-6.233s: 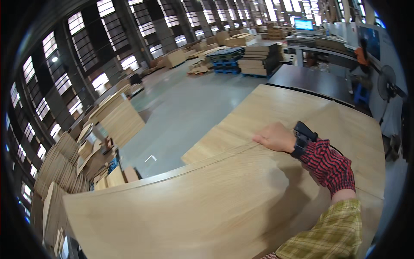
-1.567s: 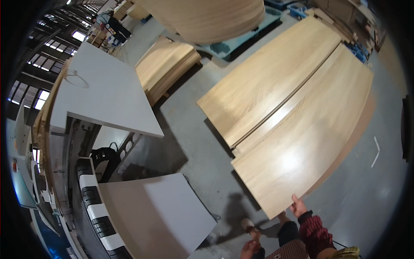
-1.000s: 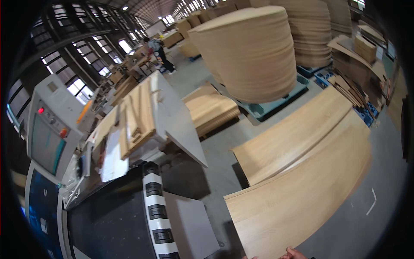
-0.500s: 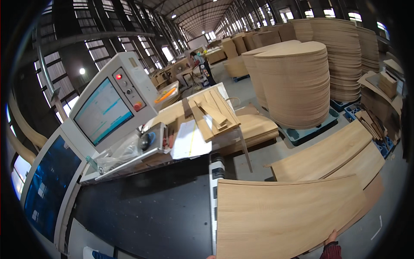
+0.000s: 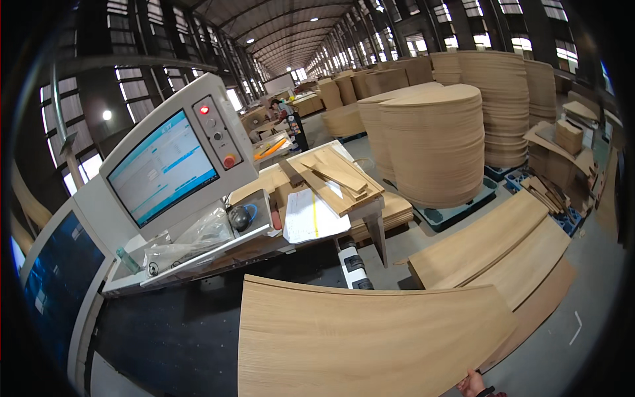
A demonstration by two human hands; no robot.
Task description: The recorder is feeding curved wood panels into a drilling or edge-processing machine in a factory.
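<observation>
A wide, light wood-grain board (image 5: 370,337) fills the lower middle, with a groove running along its far edge. My right hand (image 5: 471,382) grips its near right edge; the fingers curl at the rim and a dark cuff shows behind them. The board's left part lies over the black machine bed (image 5: 178,331), and whether it rests flat there I cannot tell. My left hand is out of view.
Wood panels (image 5: 483,238) lie stacked at the right. A machine console with a screen (image 5: 162,169) rises at the left. Beyond the bed stands a table with papers (image 5: 311,215) and wood strips. Tall stacks of cut sheets (image 5: 433,145) stand farther off; a person (image 5: 294,122) is in the distance.
The board has moved left, further over the black bed, and my right hand has gone left with it. The bit of left hand at the lower edge has left the view. The camera view has shifted.
</observation>
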